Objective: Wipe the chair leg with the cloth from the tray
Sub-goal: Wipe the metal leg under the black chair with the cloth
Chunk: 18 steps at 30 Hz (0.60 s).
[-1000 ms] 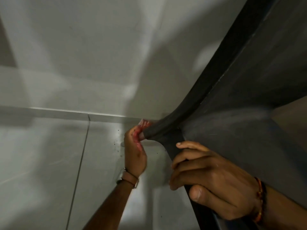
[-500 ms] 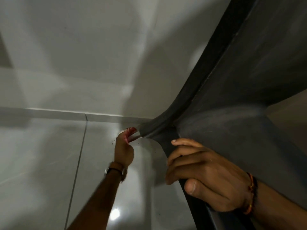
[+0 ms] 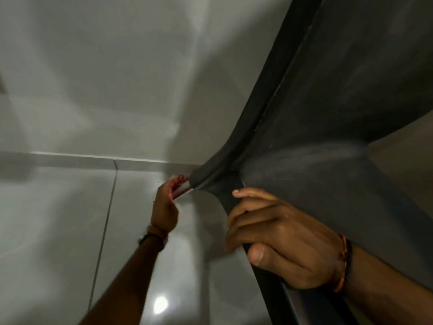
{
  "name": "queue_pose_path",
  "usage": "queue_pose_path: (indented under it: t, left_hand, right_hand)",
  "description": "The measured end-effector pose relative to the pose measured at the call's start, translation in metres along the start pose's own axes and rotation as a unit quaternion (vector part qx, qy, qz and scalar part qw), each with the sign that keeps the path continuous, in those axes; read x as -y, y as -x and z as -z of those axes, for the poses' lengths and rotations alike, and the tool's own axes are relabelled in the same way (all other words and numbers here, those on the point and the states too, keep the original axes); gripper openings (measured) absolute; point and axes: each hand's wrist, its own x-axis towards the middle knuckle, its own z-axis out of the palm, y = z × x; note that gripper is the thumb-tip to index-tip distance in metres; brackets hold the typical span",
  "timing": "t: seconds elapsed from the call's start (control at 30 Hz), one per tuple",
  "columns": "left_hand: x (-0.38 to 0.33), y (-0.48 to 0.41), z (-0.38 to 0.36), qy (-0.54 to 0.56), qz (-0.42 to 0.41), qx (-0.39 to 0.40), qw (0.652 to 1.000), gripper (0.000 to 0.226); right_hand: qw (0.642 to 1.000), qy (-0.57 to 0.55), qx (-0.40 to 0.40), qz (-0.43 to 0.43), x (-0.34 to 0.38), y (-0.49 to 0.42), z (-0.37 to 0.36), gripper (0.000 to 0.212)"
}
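A dark grey plastic chair (image 3: pixel 339 113) fills the right side, seen close from above. Its silver leg (image 3: pixel 185 187) pokes out below the dark corner and runs down toward the floor. My left hand (image 3: pixel 165 207) is wrapped around that leg with a red cloth (image 3: pixel 175 181) pressed between palm and leg; only a small red edge of the cloth shows. My right hand (image 3: pixel 278 235) grips the chair's dark front edge, fingers curled over it and thumb underneath. The lower part of the leg is hidden by my left hand.
Glossy pale floor tiles (image 3: pixel 58 231) lie below, with a grout line (image 3: pixel 103 231) running toward me. A low skirting strip (image 3: pixel 82 159) meets a plain white wall (image 3: pixel 105 66) just behind the chair. A bright light reflection (image 3: pixel 160 304) sits on the floor near my left forearm.
My left hand with the red cloth has slid down the chair leg, away from the dark seat corner, exposing silver leg above it. My right hand keeps its grip on the chair edge.
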Motion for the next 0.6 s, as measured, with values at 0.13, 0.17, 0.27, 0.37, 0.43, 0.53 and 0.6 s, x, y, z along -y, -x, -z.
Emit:
queue_pose_path:
  t: [0.13,0.17,0.27,0.37,0.43,0.53,0.6]
  left_hand:
    - [0.044,-0.031,0.015,-0.087,0.114,0.145,0.979,0.042]
    - [0.046,-0.037,0.013,-0.096,0.138,0.158,0.973,0.048]
    - [0.035,-0.035,0.006,-0.11,0.161,0.125,0.973,0.066]
    - [0.006,-0.01,0.002,-0.058,0.1,0.078,0.99,0.074]
    - [-0.033,0.005,0.002,-0.012,0.081,0.03,0.996,0.067]
    - [-0.095,0.033,0.002,0.022,0.069,-0.034,0.997,0.059]
    - [-0.126,0.052,0.006,0.049,0.06,-0.048,0.996,0.056]
  right_hand:
    - [1.0,0.0,-0.004,0.006,-0.003,0.002,-0.003,0.08]
    - [1.0,0.0,-0.006,0.008,-0.004,0.001,-0.003,0.079]
    - [1.0,-0.002,-0.009,0.003,-0.002,0.0,-0.003,0.077]
    - [1.0,-0.011,0.005,-0.01,0.004,0.0,0.001,0.073]
    - [1.0,-0.002,0.01,-0.018,0.007,-0.001,0.003,0.058]
    - [0.999,0.003,0.025,-0.036,0.012,-0.001,0.009,0.052]
    - [0.998,0.008,0.042,-0.047,0.017,-0.002,0.013,0.056]
